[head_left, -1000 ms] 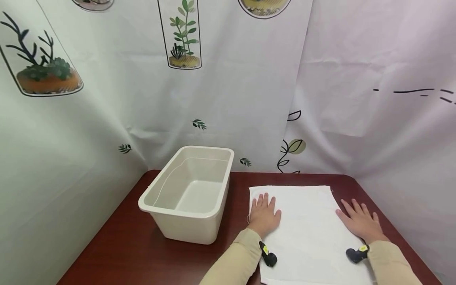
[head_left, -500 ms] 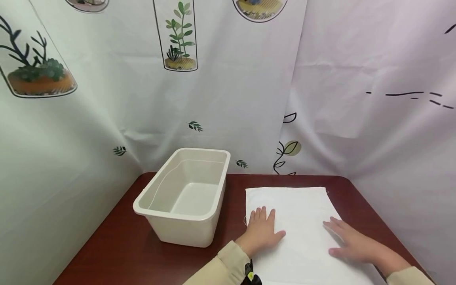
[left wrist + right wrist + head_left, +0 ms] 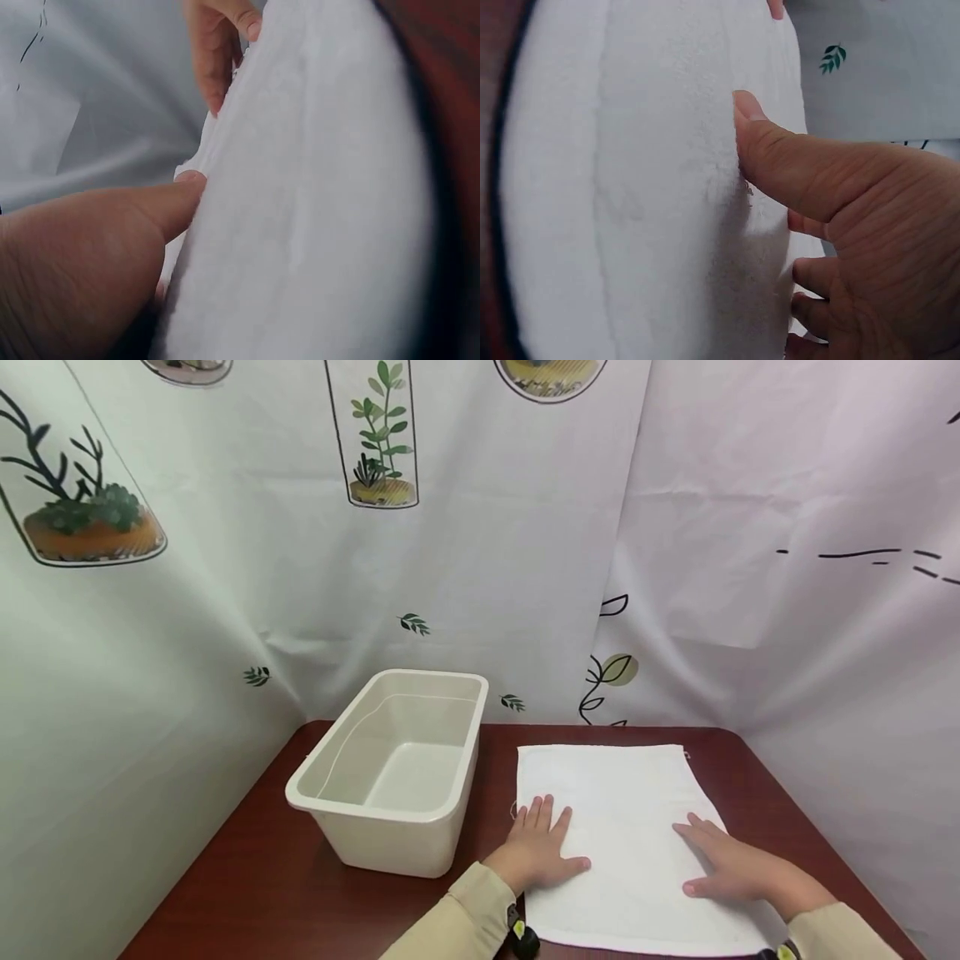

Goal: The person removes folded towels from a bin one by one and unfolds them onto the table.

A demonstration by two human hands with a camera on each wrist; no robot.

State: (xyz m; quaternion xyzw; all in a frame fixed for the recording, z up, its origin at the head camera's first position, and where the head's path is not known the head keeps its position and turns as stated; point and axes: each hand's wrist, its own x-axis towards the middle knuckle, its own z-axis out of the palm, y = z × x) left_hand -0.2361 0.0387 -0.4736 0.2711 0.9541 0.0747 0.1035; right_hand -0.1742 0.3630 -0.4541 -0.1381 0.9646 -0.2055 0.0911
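Observation:
A white towel point(image 3: 622, 827) lies spread flat on the table, its near edge visible in the head view. My left hand point(image 3: 536, 852) rests on its left side, fingers spread and thumb pointing inward. On the right side, my right hand point(image 3: 738, 864) touches the cloth with fingers extended and thumb held apart. Seen from the left wrist, the thumb point(image 3: 184, 199) meets the towel point(image 3: 300, 187), with the other hand beyond. In the right wrist view the thumb point(image 3: 761, 139) lies on the towel's fuzzy surface point(image 3: 652, 150), the other fingers stretching past it.
A beige plastic tub point(image 3: 390, 814) with nothing in it stands left of the towel. The dark red table point(image 3: 300, 902) ends at a white curtain point(image 3: 510, 568) printed with plants, which also hangs along both sides.
Both hands have drawn back nearer the body, and the right hand has come inward from the towel's right edge. The towel's near edge has come into view.

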